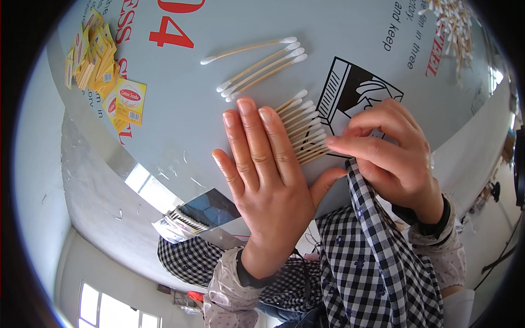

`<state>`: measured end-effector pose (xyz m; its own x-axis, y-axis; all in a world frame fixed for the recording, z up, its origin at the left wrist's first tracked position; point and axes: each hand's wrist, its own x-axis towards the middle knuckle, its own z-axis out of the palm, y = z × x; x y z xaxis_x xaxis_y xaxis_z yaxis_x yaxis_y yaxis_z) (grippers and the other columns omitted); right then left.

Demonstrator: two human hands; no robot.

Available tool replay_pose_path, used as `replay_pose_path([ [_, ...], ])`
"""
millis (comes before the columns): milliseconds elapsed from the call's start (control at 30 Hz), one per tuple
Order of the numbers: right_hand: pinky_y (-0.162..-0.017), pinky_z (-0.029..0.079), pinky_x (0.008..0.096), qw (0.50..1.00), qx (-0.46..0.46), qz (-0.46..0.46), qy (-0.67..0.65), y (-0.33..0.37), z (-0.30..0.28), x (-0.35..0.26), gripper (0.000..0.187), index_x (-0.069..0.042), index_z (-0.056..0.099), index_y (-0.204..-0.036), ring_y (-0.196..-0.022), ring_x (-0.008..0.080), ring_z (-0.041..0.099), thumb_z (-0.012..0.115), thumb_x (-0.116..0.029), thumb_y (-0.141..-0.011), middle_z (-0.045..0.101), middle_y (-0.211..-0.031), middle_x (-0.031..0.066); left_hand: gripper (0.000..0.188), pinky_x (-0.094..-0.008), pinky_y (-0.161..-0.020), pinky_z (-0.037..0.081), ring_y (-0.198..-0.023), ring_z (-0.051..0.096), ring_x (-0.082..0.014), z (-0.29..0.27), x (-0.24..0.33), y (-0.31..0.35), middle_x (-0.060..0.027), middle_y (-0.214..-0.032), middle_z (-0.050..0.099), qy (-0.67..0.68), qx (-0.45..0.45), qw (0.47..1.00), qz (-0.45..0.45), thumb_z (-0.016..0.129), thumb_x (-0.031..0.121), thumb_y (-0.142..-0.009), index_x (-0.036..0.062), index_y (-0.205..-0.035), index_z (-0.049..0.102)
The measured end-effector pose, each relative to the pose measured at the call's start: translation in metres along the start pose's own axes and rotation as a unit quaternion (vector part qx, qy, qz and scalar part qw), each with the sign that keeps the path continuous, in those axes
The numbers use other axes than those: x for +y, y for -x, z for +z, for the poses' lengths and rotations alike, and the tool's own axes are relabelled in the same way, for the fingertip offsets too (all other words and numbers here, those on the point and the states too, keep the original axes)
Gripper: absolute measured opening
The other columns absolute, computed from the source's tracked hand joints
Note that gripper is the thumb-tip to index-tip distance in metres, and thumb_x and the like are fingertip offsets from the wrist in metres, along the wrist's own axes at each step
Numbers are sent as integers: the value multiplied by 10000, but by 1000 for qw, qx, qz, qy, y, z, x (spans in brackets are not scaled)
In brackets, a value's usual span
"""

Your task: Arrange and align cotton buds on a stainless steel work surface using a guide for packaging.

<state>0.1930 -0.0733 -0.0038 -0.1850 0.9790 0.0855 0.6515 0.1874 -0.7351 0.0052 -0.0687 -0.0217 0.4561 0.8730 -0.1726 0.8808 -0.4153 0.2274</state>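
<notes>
My left hand (pixel 268 169) lies flat, fingers stretched out, over a row of cotton swabs (pixel 298 123). Their white tips stick out on the right side of my fingers; the rest of the sticks is mostly covered. At those tips is my right hand (pixel 391 150), its fingers curled and drawn together in a pinch. One fingertip touches or nearly touches the nearer swab heads; anything between the fingers is hidden. Beyond my left fingertips lie several loose cotton swabs (pixel 260 68), side by side at a slant, the farthest one set apart.
A heap of yellow packets (pixel 95 54) sits at the far left, with some loose yellow packets (pixel 130 101) nearer. At the far right is a pile of cotton swabs (pixel 451 24). The grey printed tabletop (pixel 175 109) curves toward a checked cloth (pixel 355 246) in front of me.
</notes>
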Motion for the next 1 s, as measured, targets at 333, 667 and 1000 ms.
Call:
replay_pose_path([
  [333,-609,436,323,1000,-8,-4,10,0,-3,3,284,-57,746,-950,-701,211,555,657,12,-690,605,-853,66,1156,-606,-1158,154,-1477,131,-473,0,0,-2,-319,-1580,146,0,0,1000,1,461,784,-831,-91,-1522,154],
  [667,-610,459,342,1000,-3,-5,-11,5,-8,6,278,-41,705,-876,-698,227,579,653,38,-615,620,-863,65,1038,-582,-1175,58,-1480,153,-459,2,-7,1,-325,-1569,189,64,48,997,21,521,675,-894,-88,-1517,193],
  [1000,-615,429,317,1000,-11,7,9,1,-10,5,206,-56,739,-890,-715,208,570,669,-28,-698,622,-844,59,981,-565,-1182,-9,-1478,124,-478,3,-13,14,-348,-1561,176,89,69,992,51,460,645,-940,-120,-1498,205],
])
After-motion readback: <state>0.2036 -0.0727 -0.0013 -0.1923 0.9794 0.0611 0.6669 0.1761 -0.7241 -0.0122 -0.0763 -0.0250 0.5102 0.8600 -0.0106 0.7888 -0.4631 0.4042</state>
